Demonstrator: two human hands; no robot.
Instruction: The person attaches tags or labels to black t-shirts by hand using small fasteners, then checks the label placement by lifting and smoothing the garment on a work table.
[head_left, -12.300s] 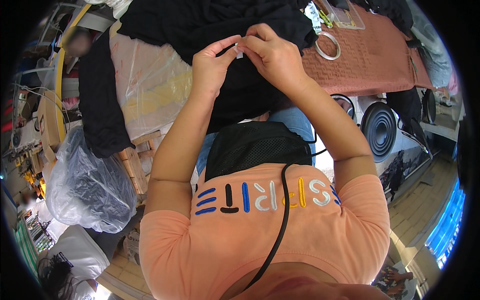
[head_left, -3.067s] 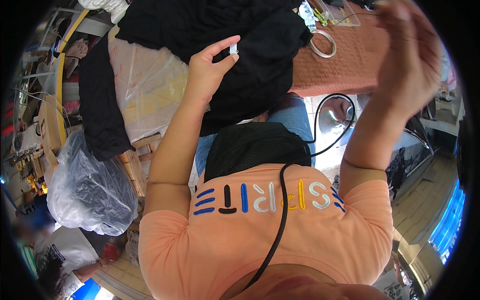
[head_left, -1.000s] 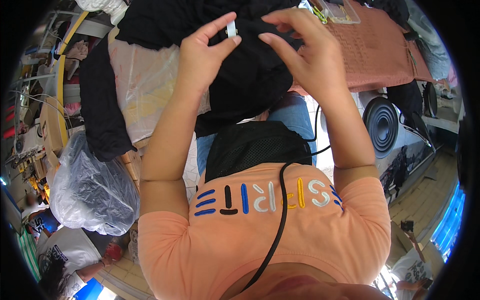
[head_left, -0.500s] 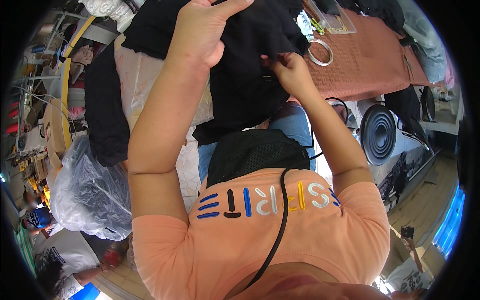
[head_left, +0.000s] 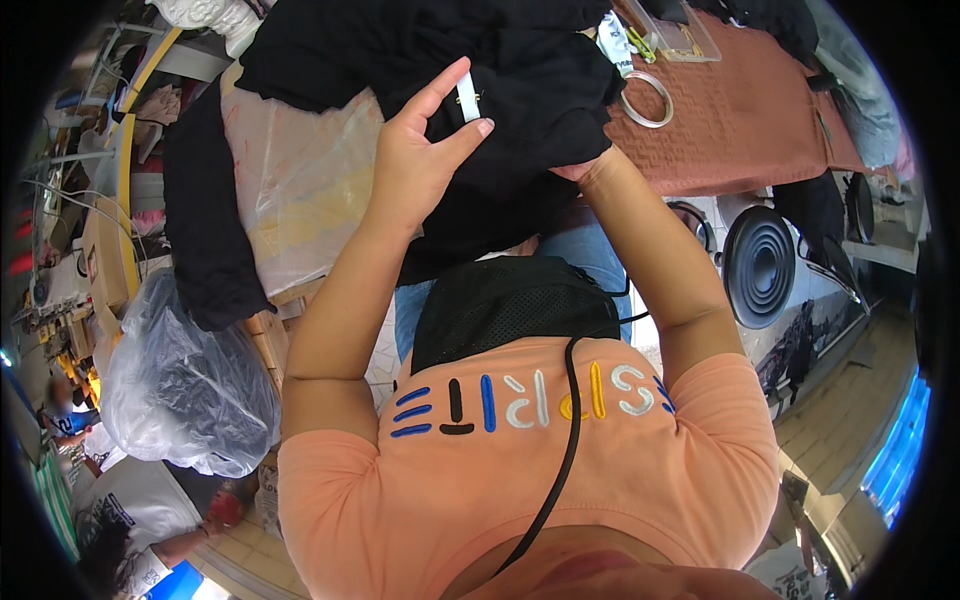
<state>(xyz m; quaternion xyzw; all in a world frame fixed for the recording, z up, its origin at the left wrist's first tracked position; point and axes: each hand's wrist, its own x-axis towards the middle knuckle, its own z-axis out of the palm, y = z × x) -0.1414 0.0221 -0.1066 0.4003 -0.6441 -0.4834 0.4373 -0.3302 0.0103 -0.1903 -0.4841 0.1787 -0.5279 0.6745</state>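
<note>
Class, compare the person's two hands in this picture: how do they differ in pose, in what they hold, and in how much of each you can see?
1. The left hand is raised in full view above the black garment; the right hand is mostly hidden beneath its edge.
2. The left hand pinches a small white tag between finger and thumb; what the right hand grips cannot be seen.

Both are bare and at the same black garment.
</note>
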